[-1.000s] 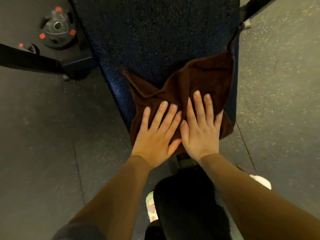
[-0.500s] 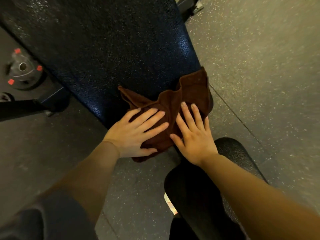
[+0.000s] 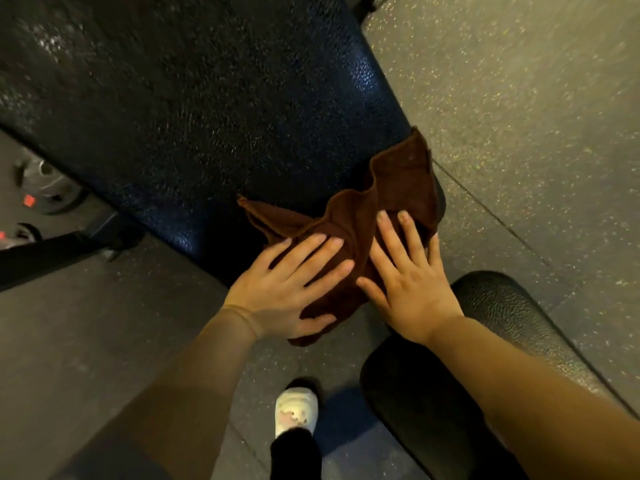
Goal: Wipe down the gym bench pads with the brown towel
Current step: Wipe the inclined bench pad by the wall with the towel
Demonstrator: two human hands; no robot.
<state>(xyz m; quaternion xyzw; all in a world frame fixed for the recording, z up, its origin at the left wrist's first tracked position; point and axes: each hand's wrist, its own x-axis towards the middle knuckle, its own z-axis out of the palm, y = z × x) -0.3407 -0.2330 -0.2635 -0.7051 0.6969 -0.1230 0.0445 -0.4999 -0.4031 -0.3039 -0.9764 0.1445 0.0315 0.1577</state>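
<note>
Towel (image 3: 349, 244) under both flat hands

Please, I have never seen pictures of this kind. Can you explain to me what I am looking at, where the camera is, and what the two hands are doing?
There is no machine here. A person wears one wide-angle camera on the head, so the picture looks forward and down at their own arms. The large dark blue surface is a gym bench pad. On its near corner lies a crumpled brown towel. The left hand and the right hand both press flat on the towel with straight, spread fingers; neither has a curled grip on it. A second black pad sits at lower right. Below are the speckled floor and one white shoe. Weight plates lie at far left.
</note>
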